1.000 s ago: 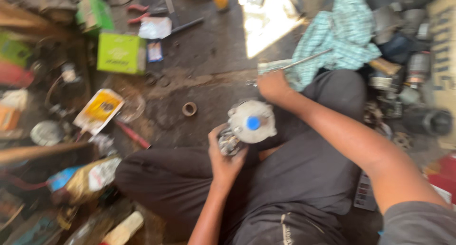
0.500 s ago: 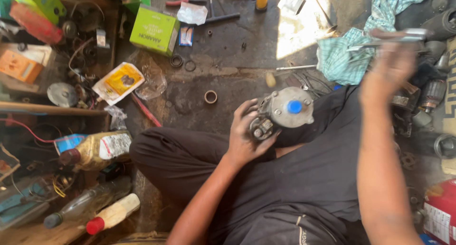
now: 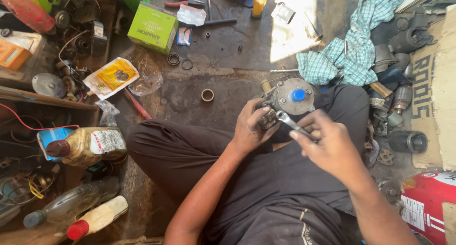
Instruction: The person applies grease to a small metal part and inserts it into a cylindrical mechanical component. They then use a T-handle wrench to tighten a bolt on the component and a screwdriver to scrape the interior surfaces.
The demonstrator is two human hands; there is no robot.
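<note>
I sit cross-legged on a dirty floor with a grey metal pump-like part [image 3: 290, 96] on my lap; it has a round flange and a blue cap on top. My left hand [image 3: 251, 127] grips the part's left side. My right hand [image 3: 328, 144] holds a small metal wrench [image 3: 290, 122], whose ring end rests against the part next to my left fingers.
A green box [image 3: 153, 27], a yellow packet [image 3: 113, 76], a red-handled tool [image 3: 137, 104] and a small metal ring [image 3: 207, 95] lie on the floor ahead. Oil bottles [image 3: 88, 145] lie at left. A checked cloth [image 3: 352, 51], metal parts [image 3: 398, 100] and a red cylinder [image 3: 427, 202] are at right.
My right hand picked up the wrench from the right side by the cloth and brought it down to the part. My left hand kept its grip on the part.
</note>
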